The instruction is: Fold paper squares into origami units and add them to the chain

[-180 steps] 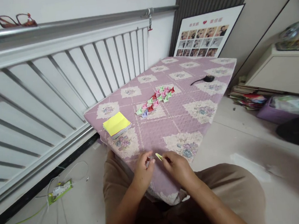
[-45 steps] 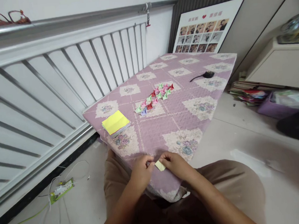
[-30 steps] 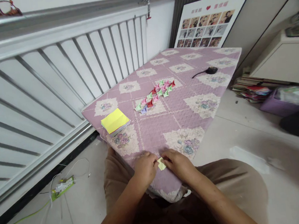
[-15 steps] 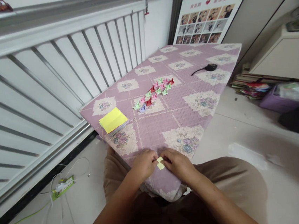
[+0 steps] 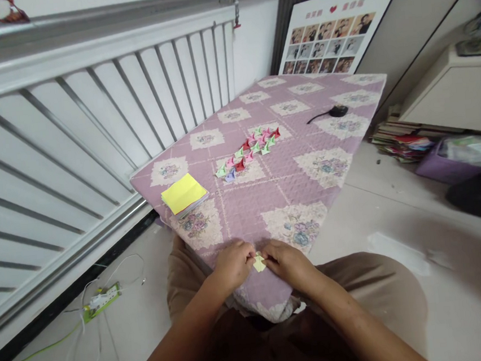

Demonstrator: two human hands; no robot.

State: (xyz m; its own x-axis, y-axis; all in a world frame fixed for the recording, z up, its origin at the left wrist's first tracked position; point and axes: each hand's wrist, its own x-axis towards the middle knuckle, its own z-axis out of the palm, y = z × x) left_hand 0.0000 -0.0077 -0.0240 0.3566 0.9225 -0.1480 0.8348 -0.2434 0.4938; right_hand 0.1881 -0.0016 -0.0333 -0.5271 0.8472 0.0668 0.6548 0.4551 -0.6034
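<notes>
A small pale yellow folded paper [image 5: 259,262] lies near the front corner of the cloth-covered table [image 5: 242,203]. My left hand [image 5: 234,263] is closed, its thumb and fingertips pinching the paper's left edge. On the other side my right hand [image 5: 288,261] pinches the right edge with bent fingers. Further forward, several small folded paper pieces [image 5: 249,157] in green, pink, red and blue stand in rows. A stack of square paper with a yellow top sheet [image 5: 184,194] rests at the left edge of the table.
At the table's far right sits a black object [image 5: 338,111] with a thin tail. A white radiator [image 5: 103,125] runs along the left side. On the floor are a power strip [image 5: 103,300] with cables and a purple bin [image 5: 451,163]. A photo board [image 5: 336,29] leans behind.
The small paper's outline between my fingertips differs slightly, with less of a notch at its sides. Both hands stay almost in place, and the view has shifted slightly.
</notes>
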